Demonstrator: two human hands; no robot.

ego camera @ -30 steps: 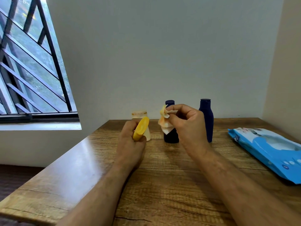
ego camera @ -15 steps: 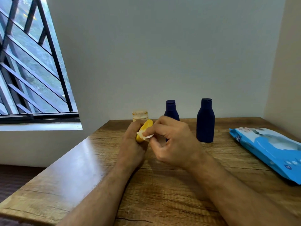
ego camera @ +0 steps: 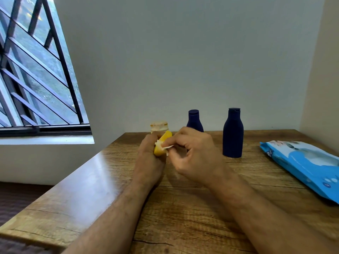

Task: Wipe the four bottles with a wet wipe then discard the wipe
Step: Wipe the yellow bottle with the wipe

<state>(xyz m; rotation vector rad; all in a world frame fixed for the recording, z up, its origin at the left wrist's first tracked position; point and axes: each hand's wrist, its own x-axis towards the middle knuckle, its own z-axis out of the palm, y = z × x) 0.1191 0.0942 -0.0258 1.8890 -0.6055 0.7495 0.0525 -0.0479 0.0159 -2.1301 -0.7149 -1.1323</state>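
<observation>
A wet wipe [ego camera: 163, 146] meets a small yellow bottle [ego camera: 162, 143] above the bench [ego camera: 183, 208].

The left hand [ego camera: 149, 154] is clenched round the yellow bottle, tilted with its long axis leaning up and right; the right hand [ego camera: 192, 153], just right of it, pinches the wipe against its side. Behind the yellow bottle stand a cream bottle [ego camera: 159, 126] and two navy bottles [ego camera: 232, 133]; a blue wipes pack [ego camera: 302, 165] lies far right.

Three bottles [ego camera: 232, 132] behind the hands [ego camera: 176, 153] on the table [ego camera: 91, 189], wipe pack [ego camera: 302, 164] at right.
</observation>
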